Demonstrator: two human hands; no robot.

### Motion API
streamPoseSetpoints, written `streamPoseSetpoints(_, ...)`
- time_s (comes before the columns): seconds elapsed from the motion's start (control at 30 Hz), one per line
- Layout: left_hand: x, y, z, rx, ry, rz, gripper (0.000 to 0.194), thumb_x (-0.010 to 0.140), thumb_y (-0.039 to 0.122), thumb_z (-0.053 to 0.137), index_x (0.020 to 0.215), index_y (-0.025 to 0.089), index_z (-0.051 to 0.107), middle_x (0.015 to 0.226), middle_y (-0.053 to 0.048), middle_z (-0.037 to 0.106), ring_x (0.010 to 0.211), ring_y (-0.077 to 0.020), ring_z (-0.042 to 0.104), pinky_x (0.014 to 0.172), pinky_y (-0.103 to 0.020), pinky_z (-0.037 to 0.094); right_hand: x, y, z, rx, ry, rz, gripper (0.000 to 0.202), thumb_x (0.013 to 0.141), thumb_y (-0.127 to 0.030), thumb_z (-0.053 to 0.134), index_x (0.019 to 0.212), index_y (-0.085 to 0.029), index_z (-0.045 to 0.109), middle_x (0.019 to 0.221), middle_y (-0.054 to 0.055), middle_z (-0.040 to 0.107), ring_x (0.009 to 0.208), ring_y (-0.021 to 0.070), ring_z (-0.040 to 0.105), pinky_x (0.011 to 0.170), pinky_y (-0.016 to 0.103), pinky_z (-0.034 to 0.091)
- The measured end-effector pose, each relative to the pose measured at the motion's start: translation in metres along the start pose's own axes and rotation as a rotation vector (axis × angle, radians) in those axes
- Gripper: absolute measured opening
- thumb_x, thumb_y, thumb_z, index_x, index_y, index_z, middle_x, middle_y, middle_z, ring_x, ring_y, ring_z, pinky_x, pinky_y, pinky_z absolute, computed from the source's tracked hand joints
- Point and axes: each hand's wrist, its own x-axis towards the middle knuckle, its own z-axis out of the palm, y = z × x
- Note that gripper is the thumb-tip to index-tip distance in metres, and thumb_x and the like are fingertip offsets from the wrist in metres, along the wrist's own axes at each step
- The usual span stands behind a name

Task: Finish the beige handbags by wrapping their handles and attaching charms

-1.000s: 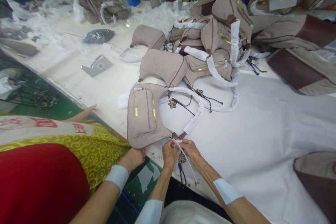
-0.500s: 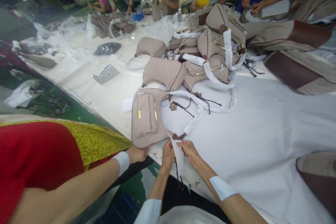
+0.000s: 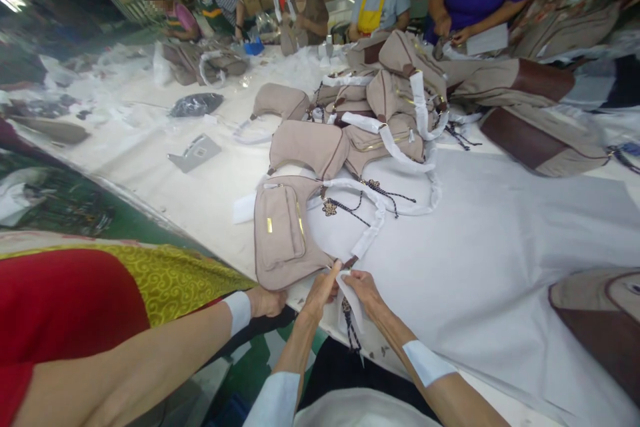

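Note:
A beige handbag lies at the table's near edge, pocket side up, its handle wrapped in white. My left hand is closed on the bag's near corner, by the brown handle end, thumb on top. Just to its right, my right hand pinches a white paper strip that hangs down from the handle end. Below my hands dangles a flower-shaped charm with dark braided cords, partly over the strip. A second flower charm rests inside the handle's loop.
More beige bags are piled beyond this one. At left, a co-worker's hand rests near the bag's lower edge. A grey metal piece lies on the white table. Brown-bottomed bags lie at right. Several people work across the table.
My left hand has moved up onto the bag's corner. The charm below the strip now shows more. The view has shifted slightly.

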Motion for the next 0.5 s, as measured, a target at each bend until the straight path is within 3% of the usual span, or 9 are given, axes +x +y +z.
streamPoseSetpoints(0.1, 0.005, -0.005, 0.003, -0.099, 0.073, 0.025, 0.038, 0.062, 0.048, 0.068, 0.074, 0.012, 0.067, 0.059, -0.004, 0.063, 0.059, -0.0184, 0.055, 0.054, -0.028, 0.039, 0.001, 0.002, 0.004, -0.017, 0.021, -0.014, 0.018, 0.059, -0.030, 0.066, 0.063, -0.013, 0.061, 0.046, -0.001, 0.058, 0.039, 0.0083, 0.046, 0.040, 0.021, 0.033)
streamPoseSetpoints(0.2, 0.014, -0.019, 0.008, -0.199, 0.101, 0.036, 0.018, 0.063, 0.026, 0.067, 0.072, 0.011, 0.065, 0.055, -0.001, 0.059, 0.054, -0.0141, 0.052, 0.051, -0.025, 0.038, 0.002, 0.004, 0.002, -0.024, 0.022, 0.000, 0.020, 0.062, -0.031, 0.066, 0.067, -0.012, 0.063, 0.049, -0.001, 0.060, 0.042, 0.0088, 0.049, 0.043, 0.022, 0.036)
streamPoseSetpoints(0.33, 0.017, -0.033, 0.012, -0.281, 0.112, 0.039, 0.013, 0.065, 0.020, 0.065, 0.074, 0.011, 0.065, 0.058, 0.000, 0.060, 0.057, -0.0124, 0.053, 0.055, -0.024, 0.042, -0.001, 0.002, -0.002, -0.035, -0.018, 0.038, 0.022, 0.070, -0.031, 0.065, 0.075, -0.010, 0.064, 0.056, 0.000, 0.062, 0.047, 0.0088, 0.052, 0.048, 0.023, 0.041)
streamPoseSetpoints(0.4, 0.012, -0.025, 0.003, -0.310, 0.103, 0.063, 0.015, 0.071, 0.024, 0.065, 0.077, 0.011, 0.065, 0.064, 0.000, 0.062, 0.060, -0.0123, 0.055, 0.059, -0.025, 0.045, -0.008, -0.010, 0.004, -0.045, -0.070, 0.027, 0.025, 0.077, -0.033, 0.061, 0.084, -0.010, 0.063, 0.069, 0.002, 0.064, 0.058, 0.0098, 0.056, 0.056, 0.025, 0.047)
streamPoseSetpoints(0.5, 0.003, 0.013, -0.029, -0.376, 0.066, 0.138, 0.026, 0.078, 0.037, 0.061, 0.097, 0.019, 0.063, 0.093, -0.005, 0.065, 0.077, -0.0166, 0.059, 0.065, -0.032, 0.051, -0.019, -0.039, 0.026, -0.049, -0.164, -0.071, 0.032, 0.081, -0.041, 0.056, 0.106, -0.022, 0.057, 0.105, 0.007, 0.061, 0.093, 0.0184, 0.058, 0.068, 0.034, 0.053)
